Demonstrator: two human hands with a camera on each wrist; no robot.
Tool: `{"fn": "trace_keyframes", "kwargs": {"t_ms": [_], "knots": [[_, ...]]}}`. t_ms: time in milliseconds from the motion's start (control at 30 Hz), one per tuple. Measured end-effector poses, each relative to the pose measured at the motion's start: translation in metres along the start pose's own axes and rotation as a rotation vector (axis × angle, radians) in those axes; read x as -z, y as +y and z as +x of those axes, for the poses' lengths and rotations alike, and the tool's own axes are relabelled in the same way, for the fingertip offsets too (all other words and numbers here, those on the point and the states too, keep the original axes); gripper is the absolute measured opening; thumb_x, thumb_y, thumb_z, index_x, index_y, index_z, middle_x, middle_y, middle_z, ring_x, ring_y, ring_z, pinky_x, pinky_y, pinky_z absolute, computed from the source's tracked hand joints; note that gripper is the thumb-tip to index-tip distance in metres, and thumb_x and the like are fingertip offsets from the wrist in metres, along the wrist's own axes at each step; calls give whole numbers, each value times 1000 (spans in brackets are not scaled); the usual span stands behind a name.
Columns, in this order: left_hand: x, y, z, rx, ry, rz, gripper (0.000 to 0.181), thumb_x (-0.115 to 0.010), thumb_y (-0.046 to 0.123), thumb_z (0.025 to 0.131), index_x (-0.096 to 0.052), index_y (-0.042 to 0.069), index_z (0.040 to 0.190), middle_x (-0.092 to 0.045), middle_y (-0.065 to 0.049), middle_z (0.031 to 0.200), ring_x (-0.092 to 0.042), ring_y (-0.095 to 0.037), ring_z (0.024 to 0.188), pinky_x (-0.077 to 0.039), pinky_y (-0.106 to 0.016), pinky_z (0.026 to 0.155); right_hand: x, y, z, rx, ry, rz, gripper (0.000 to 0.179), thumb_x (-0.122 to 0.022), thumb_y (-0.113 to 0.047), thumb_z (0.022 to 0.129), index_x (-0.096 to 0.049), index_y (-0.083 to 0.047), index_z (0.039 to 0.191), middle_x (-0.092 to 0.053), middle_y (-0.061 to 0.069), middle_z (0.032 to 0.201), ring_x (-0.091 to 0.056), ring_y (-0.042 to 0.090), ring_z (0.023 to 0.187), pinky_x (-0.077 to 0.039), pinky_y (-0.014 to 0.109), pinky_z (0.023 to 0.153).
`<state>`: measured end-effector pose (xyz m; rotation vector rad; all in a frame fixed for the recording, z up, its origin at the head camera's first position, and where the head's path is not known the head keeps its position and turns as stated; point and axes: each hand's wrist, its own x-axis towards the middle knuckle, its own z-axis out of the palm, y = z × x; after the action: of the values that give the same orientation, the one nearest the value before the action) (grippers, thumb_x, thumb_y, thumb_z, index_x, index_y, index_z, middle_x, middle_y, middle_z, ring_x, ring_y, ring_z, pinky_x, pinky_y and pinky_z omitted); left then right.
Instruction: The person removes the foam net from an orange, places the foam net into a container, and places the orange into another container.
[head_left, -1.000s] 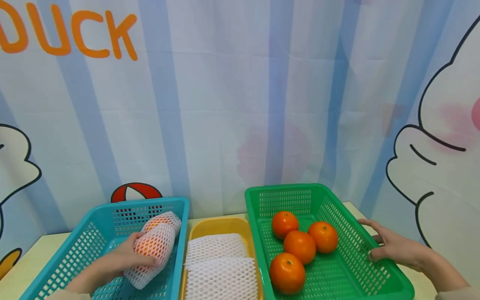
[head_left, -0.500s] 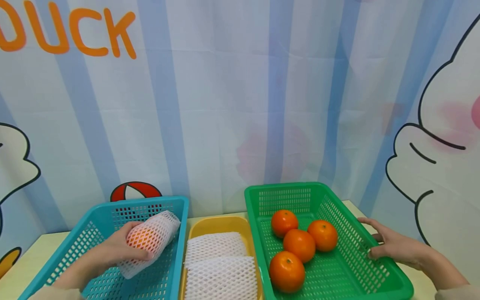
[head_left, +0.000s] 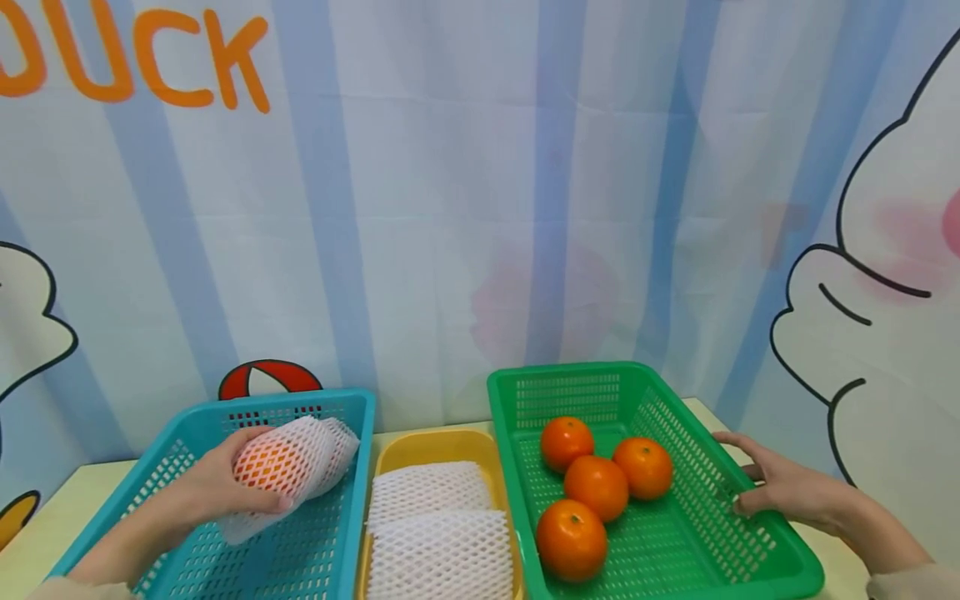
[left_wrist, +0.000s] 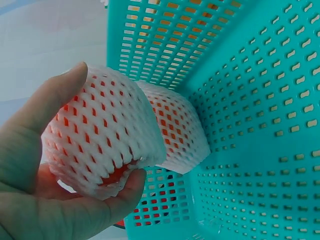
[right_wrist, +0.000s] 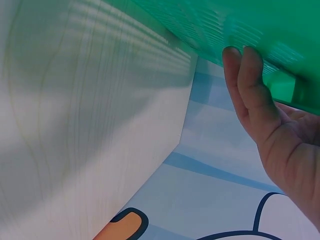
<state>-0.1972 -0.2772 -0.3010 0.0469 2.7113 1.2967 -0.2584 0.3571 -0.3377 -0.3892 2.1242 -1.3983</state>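
My left hand [head_left: 215, 483] grips an orange in a white foam net sleeve [head_left: 273, 467], fingers and thumb around its sides, over the blue basket [head_left: 176, 454]. In the left wrist view a second sleeved orange [left_wrist: 175, 130] rests against the basket wall, partly behind the held one. At the right, my right hand [head_left: 798, 496] holds the side rim of the green basket [head_left: 701, 429], thumb on the inner side. In the right wrist view its fingers [right_wrist: 252, 82] lie along the basket's outer wall. Several bare oranges [head_left: 596, 489] sit in the green basket.
Between the two baskets stands a yellow tray [head_left: 435, 442] with white foam net sleeves [head_left: 441, 554] lying flat in it. All stand on a pale wooden table [head_left: 90, 492]. A striped printed curtain [head_left: 450, 208] hangs close behind.
My left hand has moved left and slightly up with the sleeved orange, away from the other sleeved one. My right hand stays at the green basket's rim.
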Motion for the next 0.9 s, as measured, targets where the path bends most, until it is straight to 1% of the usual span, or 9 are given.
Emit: {"fn": "trace_keyframes", "kwargs": {"t_ms": [33,133,267,400,500,600,733,833,900], "knots": [[1,1,-1,-3,-2,-2,95,-75,26,76,-13,-2,142,-41,-29,124,-51,-30,97,-49,-42,70,0,0,0,-4,3,-2,91,-53,2,84,18,3,142,1,51,132,-53,36,105,-47,48,78],[3,4,-3,-5,8,-3,94,-75,26,76,-13,-2,142,-41,-29,123,-51,-30,97,-50,-42,70,0,0,-1,-8,0,13,91,-52,2,85,19,2,142,-2,51,132,-55,36,103,-47,48,78],[4,6,-6,-28,11,5,93,-74,26,78,-13,-3,142,-41,-29,124,-52,-29,97,-50,-41,70,0,1,-1,4,-10,37,91,-52,3,85,20,2,141,-10,51,130,-57,35,98,-48,49,77],[5,10,-8,-49,-1,13,94,-74,28,79,-12,-4,142,-40,-30,125,-51,-29,98,-50,-41,70,0,2,-1,5,-14,51,92,-52,3,85,21,2,141,-13,50,129,-58,34,97,-48,49,76],[6,13,-9,-59,0,39,94,-74,28,78,-13,-3,142,-41,-29,125,-51,-29,98,-50,-40,70,1,2,-1,4,-23,60,92,-52,3,85,21,2,141,-21,48,127,-58,34,97,-48,50,77],[6,15,-10,-71,6,51,93,-75,27,77,-15,-3,142,-41,-28,124,-51,-29,98,-50,-40,69,2,2,-1,2,-31,77,93,-53,3,85,21,1,141,-29,43,126,-58,35,96,-48,51,77],[6,17,-11,-90,1,42,92,-75,25,76,-17,-1,142,-42,-26,125,-50,-29,99,-50,-39,69,1,2,0,2,-45,113,94,-53,3,84,21,-1,142,-40,32,124,-59,36,96,-49,51,77],[6,18,-11,-103,-5,38,91,-75,25,76,-18,1,142,-43,-25,125,-49,-29,100,-49,-38,69,1,2,1,7,-57,125,94,-53,3,84,21,-2,141,-45,26,121,-59,36,95,-49,52,77],[5,19,-12,-112,-6,38,91,-76,24,75,-19,2,142,-43,-24,125,-49,-30,100,-49,-38,68,2,2,1,11,-56,118,94,-54,3,84,21,-1,141,-45,26,121,-59,36,95,-49,52,77]]}}
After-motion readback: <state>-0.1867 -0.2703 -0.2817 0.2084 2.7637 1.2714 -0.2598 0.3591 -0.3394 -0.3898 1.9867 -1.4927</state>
